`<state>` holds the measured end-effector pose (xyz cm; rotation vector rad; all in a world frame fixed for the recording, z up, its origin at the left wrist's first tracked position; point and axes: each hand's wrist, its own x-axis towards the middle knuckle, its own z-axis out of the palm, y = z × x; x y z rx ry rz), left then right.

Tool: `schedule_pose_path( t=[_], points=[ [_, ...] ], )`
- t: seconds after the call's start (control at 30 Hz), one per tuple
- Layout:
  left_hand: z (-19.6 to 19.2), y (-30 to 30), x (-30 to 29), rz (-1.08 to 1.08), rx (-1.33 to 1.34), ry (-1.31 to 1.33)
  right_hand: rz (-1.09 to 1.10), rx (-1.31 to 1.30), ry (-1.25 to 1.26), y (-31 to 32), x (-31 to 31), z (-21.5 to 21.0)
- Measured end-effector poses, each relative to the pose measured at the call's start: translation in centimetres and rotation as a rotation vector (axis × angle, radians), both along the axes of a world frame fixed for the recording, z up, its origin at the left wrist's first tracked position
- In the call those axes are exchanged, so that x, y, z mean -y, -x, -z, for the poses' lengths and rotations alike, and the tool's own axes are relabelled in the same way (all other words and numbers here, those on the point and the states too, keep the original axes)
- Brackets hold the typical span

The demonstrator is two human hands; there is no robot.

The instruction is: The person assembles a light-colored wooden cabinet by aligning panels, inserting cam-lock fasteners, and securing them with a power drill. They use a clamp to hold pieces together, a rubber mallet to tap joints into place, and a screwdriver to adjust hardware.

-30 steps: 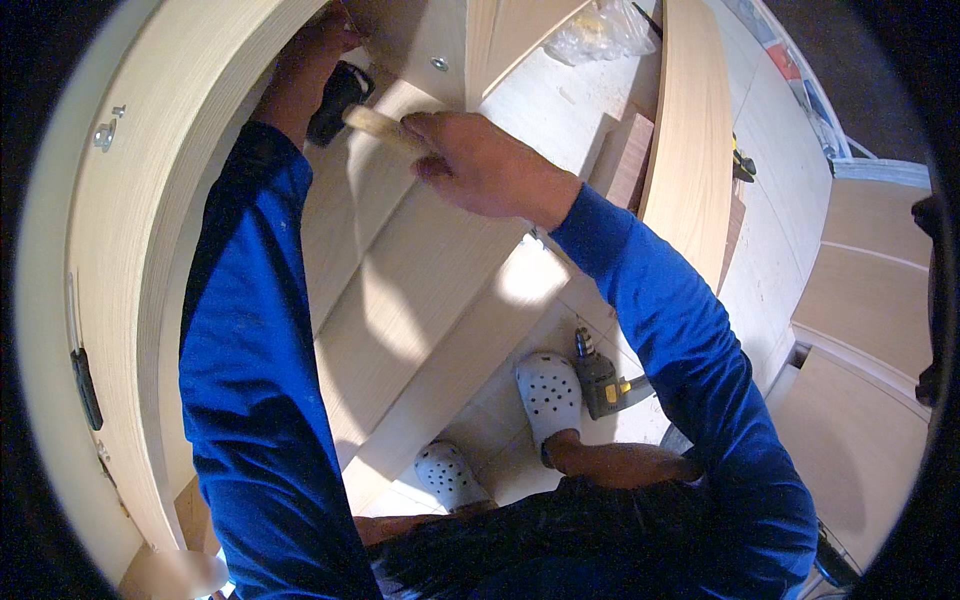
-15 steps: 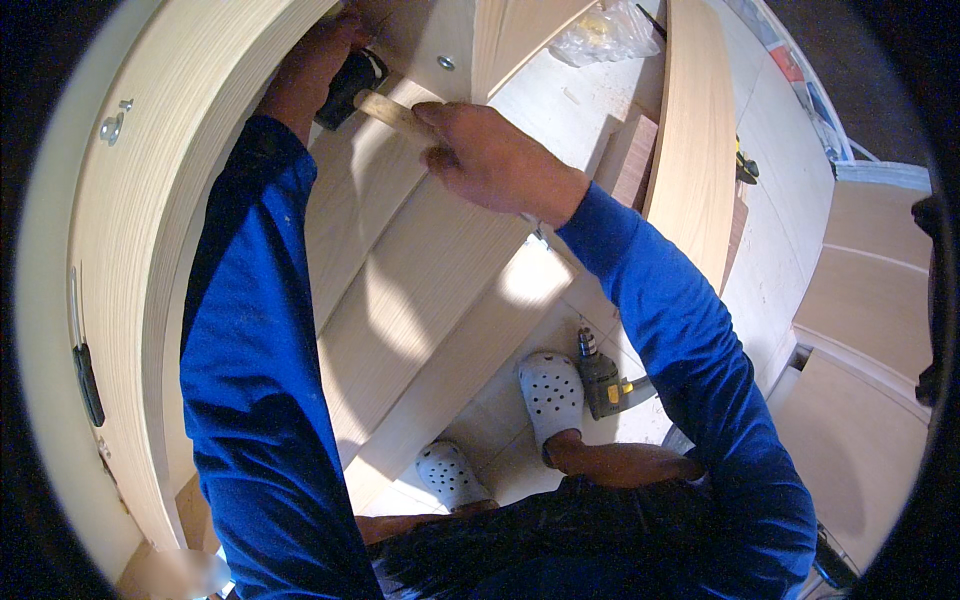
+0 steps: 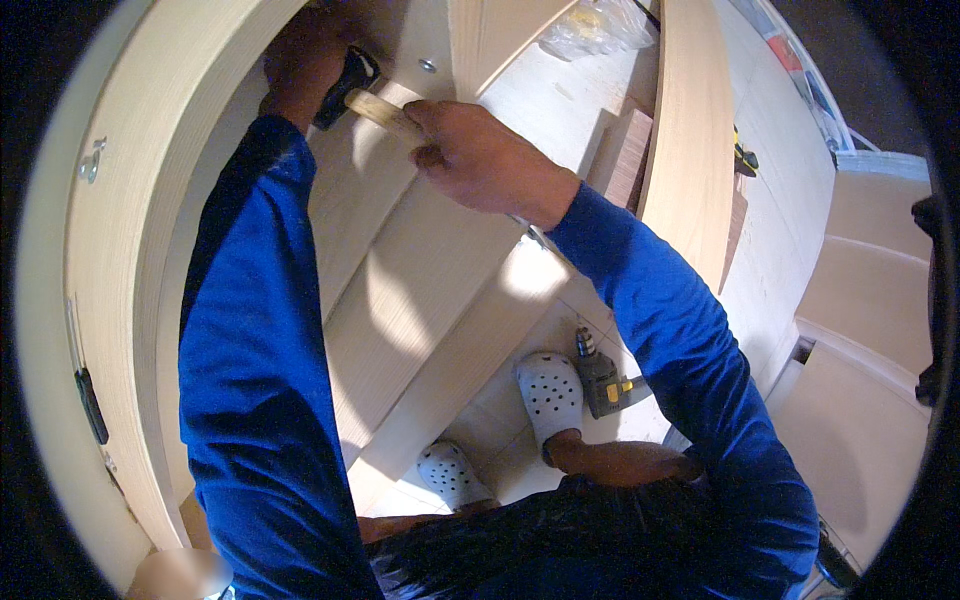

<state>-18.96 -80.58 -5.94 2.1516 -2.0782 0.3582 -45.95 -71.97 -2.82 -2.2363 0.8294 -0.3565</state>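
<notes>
My right hand [image 3: 490, 155] is closed around the wooden handle [image 3: 383, 112] of a hammer. Its black head [image 3: 348, 88] lies close beside my left hand [image 3: 305, 65], inside the corner of a light wood-grain cabinet frame. Shadow covers the left hand at the top of the view, and its fingers cannot be made out. A round metal fitting [image 3: 427, 66] sits in the panel just right of the hammer head. Below both hands run long light wood boards [image 3: 430, 265], patched with bright light.
A cordless drill [image 3: 602, 378] lies on the tiled floor by my white clog [image 3: 550, 392]. A screwdriver [image 3: 90, 405] rests on the left frame panel [image 3: 130, 260]. Loose boards [image 3: 690, 130] and a clear plastic bag [image 3: 598, 30] are at the upper right.
The view has shifted slightly, and the frame and panel fitting appear a little farther left. The hammer has tilted slightly beside the left hand; the right hand keeps its grip.
</notes>
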Motion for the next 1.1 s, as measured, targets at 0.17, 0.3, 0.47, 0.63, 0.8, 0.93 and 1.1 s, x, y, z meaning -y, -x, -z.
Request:
schedule_pose_path(
  t=[0.17, 0.3, 0.47, 0.63, 0.8, 0.93, 1.1],
  points=[
    [0.8, -2.3, 0.5, 0.203, 0.03, 0.141, 0.019, 0.037, -0.003, -0.4, -0.3, 0.2],
    [1.1, -3.1, 0.9, 0.245, 0.184, 0.079, -0.025, 0.017, -0.003, -1.0, -0.5, 0.9],
    [0.4, -2.4, 0.4, 0.157, 0.17, 0.012, 0.027, -0.015, -0.049, -1.3, -0.8, 1.8],
    [-0.1, -2.0, 0.0, 0.3, 0.238, 0.065, -0.037, 0.051, -0.022, -1.1, -1.0, 1.5],
    [-0.3, -2.2, 0.3, 0.26, 0.242, 0.042, -0.017, -0.043, -0.088, -1.3, -1.1, 1.3],
    [0.0, -2.5, 0.2, 0.256, 0.306, -0.005, -0.093, 0.047, 0.009, -1.5, -1.0, 1.5],
    [0.8, -2.1, 0.4, 0.121, 0.137, 0.024, 0.04, 0.016, -0.091, -1.6, -1.4, 1.2]
  ],
)
